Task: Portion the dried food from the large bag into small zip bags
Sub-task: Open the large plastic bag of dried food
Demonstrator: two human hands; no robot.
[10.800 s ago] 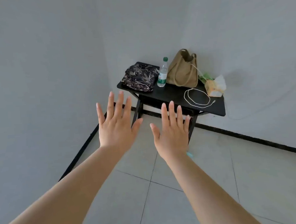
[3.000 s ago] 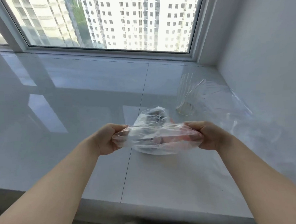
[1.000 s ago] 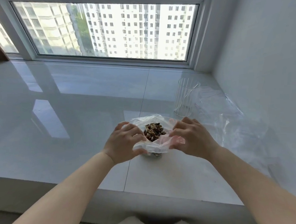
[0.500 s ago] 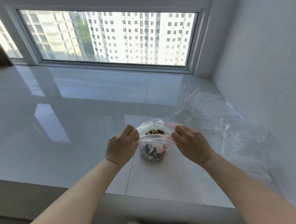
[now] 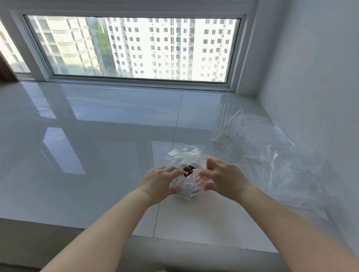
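Hands met at the middle of a glossy white tiled counter (image 5: 91, 140) below a wide window (image 5: 132, 49). The left hand (image 5: 159, 183) and the right hand (image 5: 223, 180) sat either side of a crumpled clear plastic large bag (image 5: 186, 156), fingers curled into its rim and holding the mouth apart. Inside the opening, a small patch of dark brown dried food (image 5: 188, 169) showed between the two sets of fingertips. The bag stood on the counter, near its front edge.

At about two o'clock from the bag, a clear ribbed glass tumbler (image 5: 226, 126) stood upright. Just beside it, running from two o'clock to four o'clock along the white wall, lay a loose spread of thin transparent small zip bags (image 5: 279, 161), flat on the counter; how many could not be told. Through the window, pale high-rise apartment blocks (image 5: 169, 42) filled the view.
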